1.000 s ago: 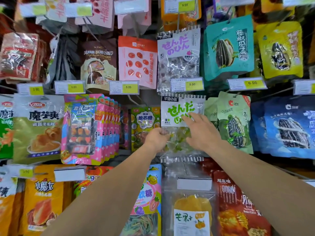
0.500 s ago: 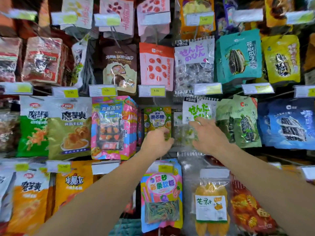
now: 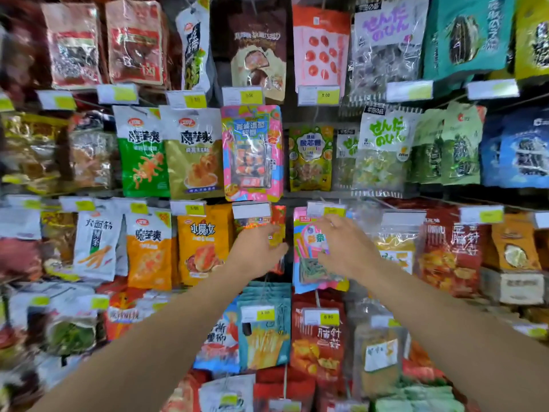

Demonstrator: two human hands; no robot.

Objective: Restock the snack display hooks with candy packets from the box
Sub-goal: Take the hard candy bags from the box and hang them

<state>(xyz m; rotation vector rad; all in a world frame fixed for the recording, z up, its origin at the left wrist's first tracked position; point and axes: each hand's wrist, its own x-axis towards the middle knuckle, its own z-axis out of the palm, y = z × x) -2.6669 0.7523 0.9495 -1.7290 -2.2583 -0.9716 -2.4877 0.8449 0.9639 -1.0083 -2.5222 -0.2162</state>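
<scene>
Both hands reach forward side by side at the middle of a wall of hanging snack packets. The left hand (image 3: pixel 258 251) has its fingers loosely curled toward the right, fingertips at the edge of a shiny red and orange packet (image 3: pixel 277 230) hanging just under a blank white tag (image 3: pixel 251 210). Motion blur hides whether the fingers actually pinch that packet or only touch it. The right hand (image 3: pixel 346 248) is spread with fingers relaxed and pointing up and left, lying over the front of a pink and blue candy packet (image 3: pixel 309 264) with coloured strips showing through its window. It holds nothing.

Directly above the hands hangs a row with a pink sushi-candy packet (image 3: pixel 252 153), then a small yellow-green sour candy packet (image 3: pixel 310 158), then a clear packet with green lettering (image 3: pixel 381 150) holding pale green sweets, which hangs on its hook well above the right hand. To the left of the left hand is an orange packet (image 3: pixel 203 245), and beside that a white and orange one (image 3: pixel 149 248). To the right of the right hand is a clear packet of yellow dried fruit (image 3: pixel 395 248), then a red packet (image 3: pixel 451 248). Below the forearms hang a teal packet (image 3: pixel 264 334) and a red-orange packet (image 3: pixel 319 340). Yellow price tags (image 3: pixel 319 95) sit at the hook ends above each row.
</scene>
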